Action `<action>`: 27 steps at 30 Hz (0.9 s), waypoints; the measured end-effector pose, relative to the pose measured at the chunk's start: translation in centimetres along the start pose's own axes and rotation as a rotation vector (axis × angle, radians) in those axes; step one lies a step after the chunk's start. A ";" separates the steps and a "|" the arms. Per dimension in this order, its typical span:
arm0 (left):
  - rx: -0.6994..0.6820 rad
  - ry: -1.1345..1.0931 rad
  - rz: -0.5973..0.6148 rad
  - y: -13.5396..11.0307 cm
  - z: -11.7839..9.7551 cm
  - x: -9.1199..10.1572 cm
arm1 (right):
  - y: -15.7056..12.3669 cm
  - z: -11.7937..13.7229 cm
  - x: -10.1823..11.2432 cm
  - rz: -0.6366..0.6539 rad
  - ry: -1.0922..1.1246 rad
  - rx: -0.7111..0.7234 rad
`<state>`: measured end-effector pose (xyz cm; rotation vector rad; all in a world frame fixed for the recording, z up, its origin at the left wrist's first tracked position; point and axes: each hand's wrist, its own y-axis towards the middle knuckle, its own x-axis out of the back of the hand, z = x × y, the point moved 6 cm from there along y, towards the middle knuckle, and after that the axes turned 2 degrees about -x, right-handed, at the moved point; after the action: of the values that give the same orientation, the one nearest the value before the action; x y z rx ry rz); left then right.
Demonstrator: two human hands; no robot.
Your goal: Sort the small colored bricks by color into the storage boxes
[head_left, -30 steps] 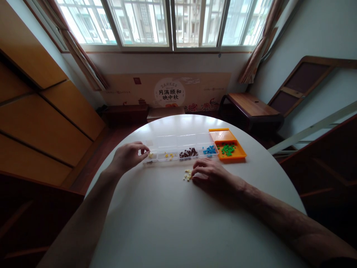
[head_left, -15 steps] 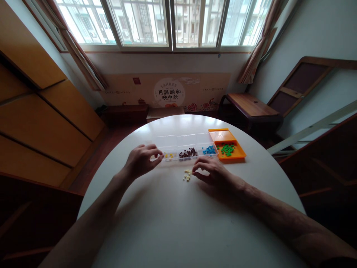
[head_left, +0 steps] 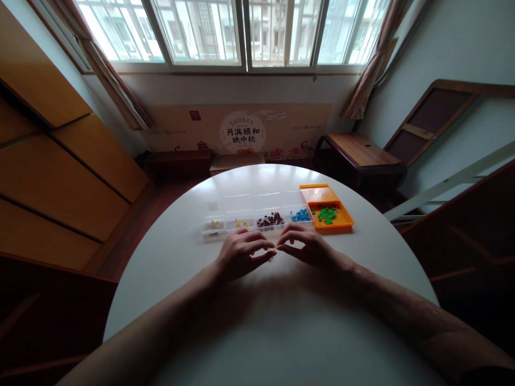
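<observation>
My left hand (head_left: 243, 254) and my right hand (head_left: 303, 244) meet fingertip to fingertip over the white table (head_left: 281, 332). A small pale yellow piece (head_left: 276, 248) shows where the fingertips touch, pinched by my right hand. My left thumb and fingers are bent close together at the same spot; what lies between them is too small to make out. Just beneath, a few loose pale yellow pieces (head_left: 271, 259) lie on the table, mostly covered by my left hand.
Behind my hands stands a clear compartment box (head_left: 206, 231) with its lids up, holding yellow pieces (head_left: 242, 223), dark brown pieces (head_left: 270, 219) and blue pieces (head_left: 300, 215). At its right end sits an orange tray (head_left: 344, 219) with green pieces (head_left: 327, 215).
My left hand has moved right and nearer to me, from the clear box to my right hand's fingertips, uncovering the left compartment. My right hand has stayed nearly in place.
</observation>
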<state>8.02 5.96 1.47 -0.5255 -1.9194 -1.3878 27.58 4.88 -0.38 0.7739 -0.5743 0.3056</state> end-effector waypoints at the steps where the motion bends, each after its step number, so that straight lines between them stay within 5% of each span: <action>1: 0.000 0.002 -0.007 0.0 0.0 0.0 | 0.1 0.0 0.0 -0.009 0.014 0.000; 21: -0.050 0.053 -0.014 -0.5 0.3 0.0 | 0.3 0.7 -0.2 -0.006 0.014 0.013; 27: 0.068 0.173 0.047 -0.5 3.5 2.5 | -0.1 0.3 -1.0 0.070 -0.165 -0.001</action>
<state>4.96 8.86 2.34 -0.4017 -1.7969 -1.2896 26.73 4.58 -0.82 0.7843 -0.7583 0.3073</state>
